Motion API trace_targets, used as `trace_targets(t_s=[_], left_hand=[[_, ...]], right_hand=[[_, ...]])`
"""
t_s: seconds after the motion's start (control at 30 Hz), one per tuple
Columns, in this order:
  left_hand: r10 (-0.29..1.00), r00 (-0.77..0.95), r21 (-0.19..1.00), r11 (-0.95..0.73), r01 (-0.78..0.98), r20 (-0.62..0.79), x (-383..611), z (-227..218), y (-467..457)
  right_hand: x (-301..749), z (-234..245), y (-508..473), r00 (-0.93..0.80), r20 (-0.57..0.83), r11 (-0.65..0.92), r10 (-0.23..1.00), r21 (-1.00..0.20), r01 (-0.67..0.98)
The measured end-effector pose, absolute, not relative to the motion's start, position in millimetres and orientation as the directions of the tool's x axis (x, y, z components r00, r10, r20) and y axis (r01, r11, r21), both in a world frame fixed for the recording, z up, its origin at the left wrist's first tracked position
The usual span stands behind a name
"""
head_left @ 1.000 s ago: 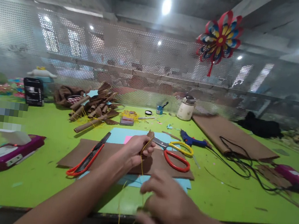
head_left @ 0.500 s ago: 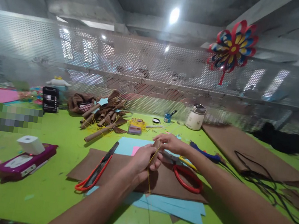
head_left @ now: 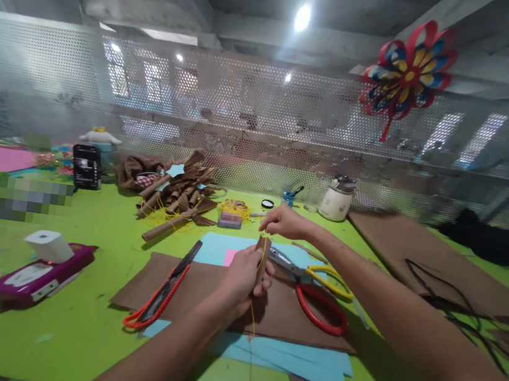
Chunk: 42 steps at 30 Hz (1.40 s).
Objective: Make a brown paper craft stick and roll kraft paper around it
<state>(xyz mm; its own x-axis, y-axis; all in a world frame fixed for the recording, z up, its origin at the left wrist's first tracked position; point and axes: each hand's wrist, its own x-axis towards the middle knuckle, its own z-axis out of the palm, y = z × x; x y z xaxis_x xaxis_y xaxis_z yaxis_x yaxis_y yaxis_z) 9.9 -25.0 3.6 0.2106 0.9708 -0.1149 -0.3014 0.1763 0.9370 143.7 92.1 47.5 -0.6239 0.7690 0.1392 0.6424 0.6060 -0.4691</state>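
Note:
My left hand (head_left: pixel 246 274) is closed around a small folded piece of brown paper (head_left: pixel 263 251), held upright over the brown sheet. A yellow string (head_left: pixel 252 315) runs along this piece and trails down toward the table's front edge. Just above it, my right hand (head_left: pixel 286 221) is closed in a pinch at the string's upper part. Under my hands lies a brown paper sheet (head_left: pixel 207 297) on top of blue paper (head_left: pixel 288 360). Scissors with red and yellow handles (head_left: pixel 321 308) rest to the right, and red-handled scissors (head_left: pixel 163 291) to the left.
A bundle of rolled brown paper (head_left: pixel 182 200) lies at the back, beside a small box with yellow string (head_left: pixel 231 215). A purple power strip (head_left: pixel 44 275) and a phone (head_left: pixel 87 167) are left. A white bottle (head_left: pixel 336 200) and folded brown paper (head_left: pixel 433 258) occupy the right.
My right hand has risen away from the brown piece, drawing the string upward. My left hand keeps its hold. The view has shifted slightly, and the blue tool by my right forearm is now hidden.

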Motion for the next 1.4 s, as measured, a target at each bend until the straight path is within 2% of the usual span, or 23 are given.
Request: trace_targets(t_s=[0.13, 0.37, 0.77, 0.97, 1.2, 1.33, 1.4], left_hand=[[0.972, 0.209, 0.958, 0.158, -0.239, -0.108, 11.8, -0.3, -25.0], [0.96, 0.26, 0.956, 0.168, -0.241, -0.103, 11.5, 2.7, -27.5], [0.968, 0.244, 0.94, 0.132, -0.314, -0.054, 9.4, 5.1, -28.1], [0.982, 0.188, 0.926, 0.082, -0.368, -0.012, 5.3, 10.5, -25.9], [0.997, -0.069, 0.886, -0.009, -0.464, -0.027, -4.2, 10.2, -13.7], [0.98, -0.182, 0.849, -0.029, -0.528, -0.08, -11.8, 9.8, -2.4], [0.978, -0.177, 0.837, -0.002, -0.547, -0.113, -15.0, 13.4, 0.2]], right_hand=[[139.1, 41.2, 91.1, -0.627, 0.12, 0.616, 0.769, -0.396, 0.68], [148.7, 21.7, 92.9, -0.664, -0.017, 0.598, 0.747, -0.42, 0.683], [162.0, 11.8, 73.2, -0.617, 0.02, 0.567, 0.787, -0.418, 0.71], [159.5, 5.2, 63.8, -0.605, 0.083, 0.586, 0.792, -0.381, 0.715], [149.3, -1.0, 32.4, -0.525, 0.31, 0.61, 0.792, -0.402, 0.683], [142.9, -5.0, 11.2, -0.513, 0.332, 0.611, 0.792, -0.443, 0.656], [140.5, -6.9, 1.4, -0.541, 0.317, 0.626, 0.779, -0.441, 0.643]])
